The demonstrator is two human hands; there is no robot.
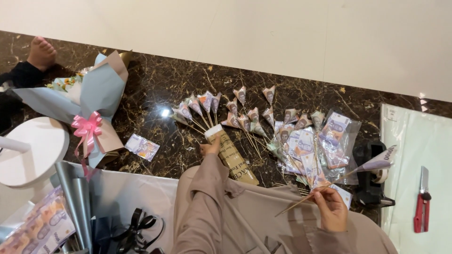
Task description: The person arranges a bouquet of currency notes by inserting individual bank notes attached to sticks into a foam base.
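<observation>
The right hand [332, 208] grips the lower end of a thin wooden skewer [310, 196] between thumb and fingers. The skewer rises diagonally to the right and carries a folded banknote cone [379, 161] at its tip, held above the tape dispenser [372, 178].

The left hand [210, 148], extending from a beige sleeve [202, 197], rests against the upper end of a paper-wrapped cylinder [231, 156] lying on the floor; the fingers are mostly hidden, so their spread cannot be determined. The cylinder lies between the two hands, nearer the left.

Just beyond the cylinder, a fan of further banknote cones on skewers [235, 113] is spread across the dark marble floor [155, 84]. To their right lies a pile of flat banknotes in clear sleeves [325, 141].

At the left, a wrapped bouquet with a pink ribbon bow [89, 106] lies beside a white round stool [30, 150]. A red-handled cutter [422, 202] rests on a pale sheet [414, 141] at the right edge. A single sleeved banknote [142, 146] lies apart. A light floor band [235, 28] runs along the far side.
</observation>
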